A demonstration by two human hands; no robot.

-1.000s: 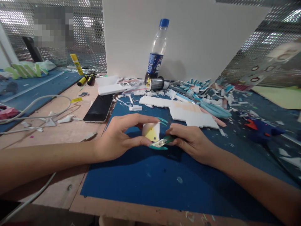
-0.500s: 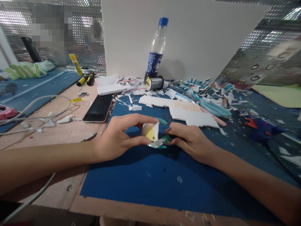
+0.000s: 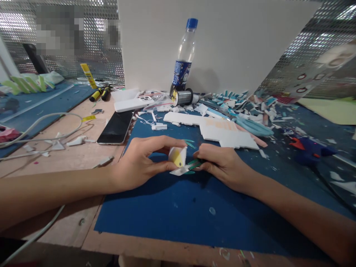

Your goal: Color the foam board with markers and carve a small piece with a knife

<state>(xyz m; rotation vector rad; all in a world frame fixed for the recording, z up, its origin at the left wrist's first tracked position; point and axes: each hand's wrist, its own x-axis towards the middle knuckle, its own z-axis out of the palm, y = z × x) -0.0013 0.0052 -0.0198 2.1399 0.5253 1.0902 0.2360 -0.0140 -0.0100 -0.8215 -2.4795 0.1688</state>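
Above a blue mat (image 3: 155, 215), the left hand (image 3: 144, 157) pinches a small white block (image 3: 176, 157), its face mostly yellow, with one dark dot near the lower corner. The right hand (image 3: 222, 165) grips a knife (image 3: 179, 171), blade at the block's lower edge. Beyond lie a white board cutout (image 3: 228, 135) and a blue-capped bottle (image 3: 183, 70).

- A single head-worn camera is looking forward and down from above the near side of the light-brown wooden table (image 3: 133, 243).
- It is facing the flat upright white board (image 3: 239, 48) at the far side, with silver perforated metal mesh (image 3: 114, 68) showing at far left and far right.
- It is viewing the bare left hand (image 3: 141, 157) and bare right hand (image 3: 222, 163) from close by, around mid-view.
- The flat blue mat (image 3: 167, 215) is spreading beneath them.
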